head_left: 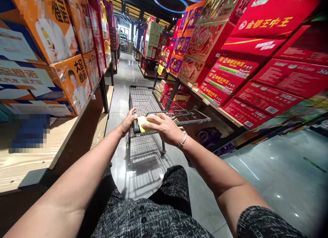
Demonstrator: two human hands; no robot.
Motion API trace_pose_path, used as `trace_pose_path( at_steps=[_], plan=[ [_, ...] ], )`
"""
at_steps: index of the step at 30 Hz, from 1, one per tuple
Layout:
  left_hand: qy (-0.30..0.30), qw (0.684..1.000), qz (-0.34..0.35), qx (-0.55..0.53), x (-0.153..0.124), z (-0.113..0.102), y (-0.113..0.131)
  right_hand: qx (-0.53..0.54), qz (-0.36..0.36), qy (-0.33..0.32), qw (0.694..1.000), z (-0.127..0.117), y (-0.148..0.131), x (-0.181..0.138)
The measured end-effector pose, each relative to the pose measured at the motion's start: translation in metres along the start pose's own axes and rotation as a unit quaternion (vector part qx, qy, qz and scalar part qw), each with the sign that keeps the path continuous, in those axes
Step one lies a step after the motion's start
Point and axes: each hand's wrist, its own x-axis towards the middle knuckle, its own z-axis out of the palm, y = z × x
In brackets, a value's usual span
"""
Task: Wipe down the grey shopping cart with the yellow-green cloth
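Note:
A shopping cart (pixel 143 98) of dark wire mesh stands in the aisle in front of me, its handle toward me. My left hand (pixel 128 122) is closed around the left end of the handle. On the handle lies a yellow cloth (pixel 144 125), folded over the bar. My right hand (pixel 165 127), with a bracelet at the wrist, presses the cloth onto the bar with bent fingers. Part of the cloth is hidden beneath that hand. The cart's basket shows bare wire mesh.
Orange drink boxes (pixel 73 81) are stacked on a wooden shelf (pixel 64 132) at my left. Red gift boxes (pixel 230 74) fill the right shelf, close beside the cart. The tiled floor (pixel 124 65) runs ahead between the shelves toward more stacked goods.

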Motion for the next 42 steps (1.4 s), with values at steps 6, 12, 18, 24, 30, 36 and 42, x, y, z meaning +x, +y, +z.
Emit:
trace_pose_path(
  at_steps=[6,12,18,24,30,36,42],
  plan=[
    [-0.017,1.0,0.001,-0.008,-0.002,-0.011,0.008,-0.029,0.121,0.075,0.989,0.016,0.071,-0.084],
    [-0.01,0.999,-0.013,-0.05,-0.002,-0.01,0.009,-0.143,0.371,0.088,0.913,0.01,0.151,-0.186],
    [0.006,0.998,-0.015,-0.068,-0.001,-0.01,0.009,-0.114,0.438,0.233,0.861,0.047,0.114,-0.155],
    [0.012,0.997,-0.018,-0.079,-0.003,-0.01,0.009,-0.042,0.334,0.391,0.857,0.094,0.0,-0.072],
    [0.008,0.996,-0.007,-0.087,0.001,-0.012,0.006,0.009,0.137,0.374,0.917,0.118,-0.07,-0.01],
    [-0.005,0.994,-0.04,-0.1,-0.001,-0.025,0.013,-0.025,0.023,0.217,0.976,0.121,-0.046,-0.017],
    [0.0,0.992,-0.073,-0.105,-0.003,-0.042,0.022,-0.114,0.09,0.254,0.956,0.092,0.018,-0.096]
  ],
)
